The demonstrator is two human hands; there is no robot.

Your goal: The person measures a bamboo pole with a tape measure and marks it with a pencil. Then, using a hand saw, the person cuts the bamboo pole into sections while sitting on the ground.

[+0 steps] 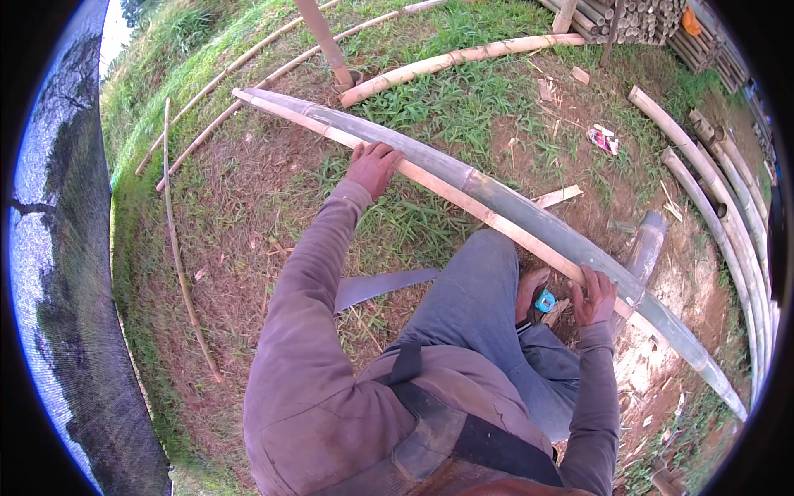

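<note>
A long grey-green bamboo pole point(504, 202) runs slantwise from upper left to lower right in front of me. Along its near side lies a pale bamboo strip point(455, 195); I cannot tell whether the two are joined. My left hand point(375, 169) is closed over the strip toward its far left part, fingers curled on the upper edge. Further right, my right hand point(592, 296) grips the same strip near a joint, its fingers bent over it. A short thick bamboo piece point(647, 248) lies crosswise under the pole's right part. Both palms are hidden.
Beside my foot sits a blue tape measure point(545, 301). A grey saw-like blade point(385, 285) lies by my left knee. Several bamboo poles point(707, 194) lie at the right, another pole point(463, 58) ahead. An upright post point(327, 45) stands beyond the left end. Dark netting point(70, 248) hangs left.
</note>
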